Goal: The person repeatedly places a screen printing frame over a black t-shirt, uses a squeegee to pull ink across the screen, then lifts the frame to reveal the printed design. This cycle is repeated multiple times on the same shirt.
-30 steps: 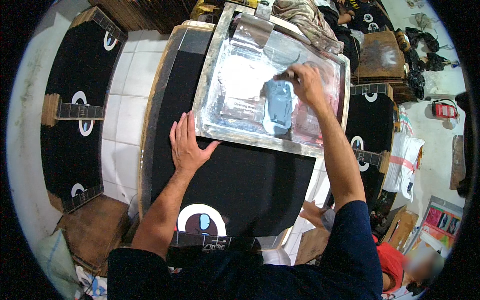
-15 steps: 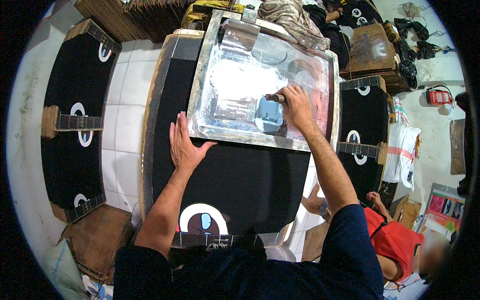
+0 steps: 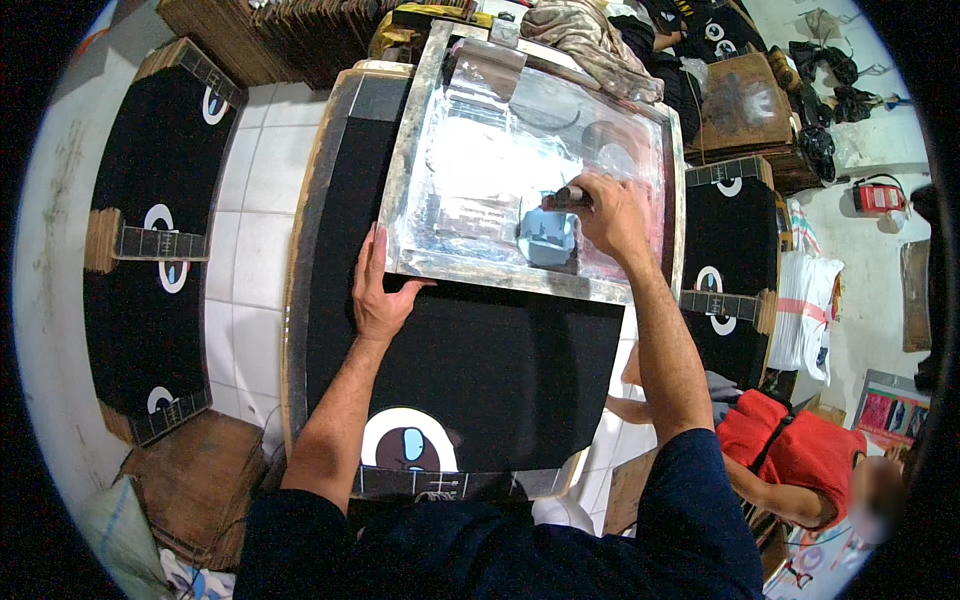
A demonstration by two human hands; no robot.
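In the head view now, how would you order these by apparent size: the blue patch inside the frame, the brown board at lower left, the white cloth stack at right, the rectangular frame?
Largest to smallest, as seen:
1. Rectangular frame
2. Brown board
3. White cloth stack
4. Blue patch

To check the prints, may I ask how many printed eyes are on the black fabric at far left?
4: top eye, upper middle eye, lower middle eye, bottom eye. Others may be hidden.
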